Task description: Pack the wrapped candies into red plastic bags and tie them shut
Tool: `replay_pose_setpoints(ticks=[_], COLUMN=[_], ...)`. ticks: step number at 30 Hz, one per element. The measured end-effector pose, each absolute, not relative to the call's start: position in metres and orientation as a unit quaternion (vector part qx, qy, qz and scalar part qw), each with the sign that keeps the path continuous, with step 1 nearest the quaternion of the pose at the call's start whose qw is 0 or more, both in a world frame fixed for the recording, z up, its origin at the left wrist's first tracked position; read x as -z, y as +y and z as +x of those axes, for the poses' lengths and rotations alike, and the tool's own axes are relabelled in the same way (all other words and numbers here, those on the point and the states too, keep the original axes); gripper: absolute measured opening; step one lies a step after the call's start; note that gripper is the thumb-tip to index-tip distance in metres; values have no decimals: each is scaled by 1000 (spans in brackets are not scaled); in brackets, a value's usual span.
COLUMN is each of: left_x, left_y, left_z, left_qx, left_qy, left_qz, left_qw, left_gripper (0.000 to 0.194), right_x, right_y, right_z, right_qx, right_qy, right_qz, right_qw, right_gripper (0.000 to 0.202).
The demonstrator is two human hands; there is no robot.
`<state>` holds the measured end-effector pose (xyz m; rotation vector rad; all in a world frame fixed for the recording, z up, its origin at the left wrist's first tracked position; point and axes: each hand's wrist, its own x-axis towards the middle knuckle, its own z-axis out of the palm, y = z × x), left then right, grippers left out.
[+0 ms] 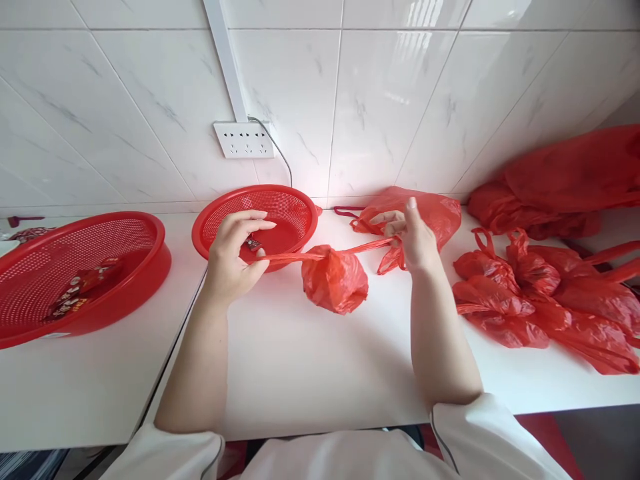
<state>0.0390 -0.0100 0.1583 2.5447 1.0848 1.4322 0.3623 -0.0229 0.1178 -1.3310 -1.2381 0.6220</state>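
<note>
A small, bulging red plastic bag (335,281) hangs or rests between my hands over the white table, its two handles pulled out sideways and its neck drawn tight. My left hand (236,257) grips the left handle low between thumb and fingers, with the upper fingers spread over a red basket. On the other side my right hand (413,233) holds the right handle, thumb pointing up. What lies inside the bag is hidden by the plastic.
Behind my left hand stands a round red basket (290,230) with a small packet in it. A larger red basket (150,267) holds dark-red packets at left. Several tied red bags (530,293) lie at right. A loose red bag (443,210) sits by the wall.
</note>
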Motion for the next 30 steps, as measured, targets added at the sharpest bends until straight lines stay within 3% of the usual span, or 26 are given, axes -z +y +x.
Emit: replay_pose_setpoints(ticks=[6, 10, 16, 21, 27, 30], left_x=[-162, -156, -142, -141, -158, -164], left_y=[-6, -4, -2, -5, -16, -21], left_z=[29, 34, 43, 46, 41, 40], left_qx=[-417, -349, -246, -165, -132, -128], left_qy=[352, 370, 401, 382, 358, 371], left_qz=[835, 850, 860, 876, 884, 873], left_qw=[65, 139, 200, 245, 271, 290], left_gripper=[50, 50, 42, 38, 38, 38], right_x=[-123, -125, -119, -115, -112, -101], right_y=[-30, -33, -29, -30, -49, -43], right_z=[399, 402, 402, 372, 290, 270], right_qx=[-173, -168, -148, -89, -201, -169], right_qy=[-441, -464, -528, -658, -796, -804], right_qz=[-627, -638, -714, -665, -570, -570], right_qw=[618, 591, 436, 342, 23, -2], right_gripper=[69, 62, 49, 45, 59, 45])
